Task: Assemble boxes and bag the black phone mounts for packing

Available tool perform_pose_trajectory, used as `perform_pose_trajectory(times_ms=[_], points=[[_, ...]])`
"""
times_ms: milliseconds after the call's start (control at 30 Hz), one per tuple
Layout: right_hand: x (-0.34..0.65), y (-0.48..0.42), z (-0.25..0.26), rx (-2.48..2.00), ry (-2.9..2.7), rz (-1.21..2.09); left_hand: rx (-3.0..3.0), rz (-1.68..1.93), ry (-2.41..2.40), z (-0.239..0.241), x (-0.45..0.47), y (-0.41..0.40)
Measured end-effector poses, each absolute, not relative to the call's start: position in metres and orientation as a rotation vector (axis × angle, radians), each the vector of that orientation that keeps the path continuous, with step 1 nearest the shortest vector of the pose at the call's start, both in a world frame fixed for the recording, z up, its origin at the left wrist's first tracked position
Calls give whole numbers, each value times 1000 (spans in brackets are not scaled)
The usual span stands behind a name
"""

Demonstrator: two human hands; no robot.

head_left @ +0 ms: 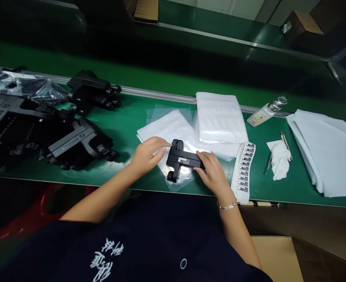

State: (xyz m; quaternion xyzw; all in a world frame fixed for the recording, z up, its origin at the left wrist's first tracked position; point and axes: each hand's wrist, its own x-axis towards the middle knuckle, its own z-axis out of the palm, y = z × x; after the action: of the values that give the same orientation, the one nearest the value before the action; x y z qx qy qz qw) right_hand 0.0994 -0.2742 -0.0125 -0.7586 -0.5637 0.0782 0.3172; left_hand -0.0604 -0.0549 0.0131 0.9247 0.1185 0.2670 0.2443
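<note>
A small black plastic part lies on a clear plastic bag near the front edge of the green worktop. My right hand grips the part's right end with curled fingers. My left hand rests on the bag just left of the part, its fingertips touching the part's top left corner, fingers loosely bent. More flat clear bags are spread under and behind the part.
Several black plastic housings crowd the left of the green worktop. A thick stack of bags lies behind, a strip of barcode labels to the right, then a white cloth, tweezers, a small bottle and white sheets.
</note>
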Motion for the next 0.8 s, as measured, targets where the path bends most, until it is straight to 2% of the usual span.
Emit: perform_pose_trajectory(times_ms=[67,167,300,433,600,667,800], points=[[92,-286,-12,-1998,-1349,66,2412,816,575,11,-65,-56],[86,-303,-11,-2002,-938,2,2485,614,564,0,-62,-72],[86,-309,-8,-1697,-370,350,2732,135,57,-23,-47,-127],[86,-308,-2,-1273,-147,715,2929,-134,-181,-42,-51,-161],[82,-315,5,-1206,-72,687,2819,103,-565,-52,-92,-131],[80,-315,6,-1214,-77,686,2845,188,-516,-50,-107,-117],[80,-312,-1,-1253,-125,723,2823,92,-195,-35,-115,-100]])
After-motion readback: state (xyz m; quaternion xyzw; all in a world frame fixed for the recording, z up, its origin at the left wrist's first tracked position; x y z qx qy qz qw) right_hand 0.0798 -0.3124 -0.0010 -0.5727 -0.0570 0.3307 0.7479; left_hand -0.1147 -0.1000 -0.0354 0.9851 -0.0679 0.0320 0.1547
